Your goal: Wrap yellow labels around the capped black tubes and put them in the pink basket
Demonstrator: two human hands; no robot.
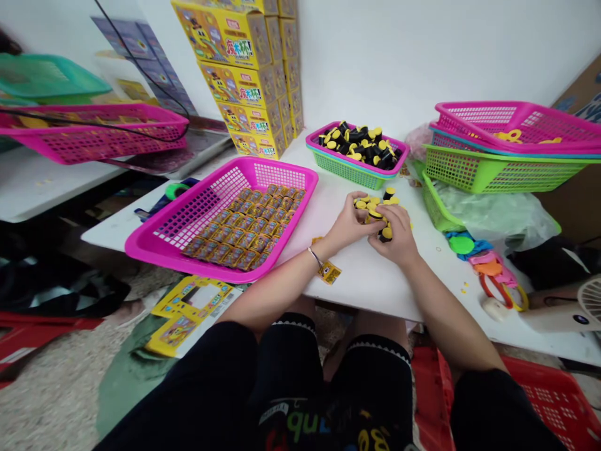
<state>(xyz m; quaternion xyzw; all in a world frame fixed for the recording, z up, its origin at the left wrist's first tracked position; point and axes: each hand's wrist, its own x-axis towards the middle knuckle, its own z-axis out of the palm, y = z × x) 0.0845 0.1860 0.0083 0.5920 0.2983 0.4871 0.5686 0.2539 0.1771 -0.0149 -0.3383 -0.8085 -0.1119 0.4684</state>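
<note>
Above the white table (375, 282), my left hand (351, 224) and my right hand (397, 235) meet at a small black cup with a yellow lid (374, 215), their fingers closed round it. More black and yellow cups (389, 193) stand just behind and between the hands. A small yellow printed wrapper (330, 272) lies under my left wrist. To the left, a large pink basket (159, 250) holds rows of small printed packets (244, 228). Behind my hands, a pink basket on a green one (347, 170) is heaped with black and yellow cups (359, 144).
Yellow printed boxes (253, 94) are stacked against the wall. Pink and green baskets (498, 169) stand at the right, near a plastic bag (502, 216), colourful bands (488, 268) and a fan (589, 300). Another pink basket (107, 147) sits far left. Flat yellow cardboard (188, 313) lies below the table edge.
</note>
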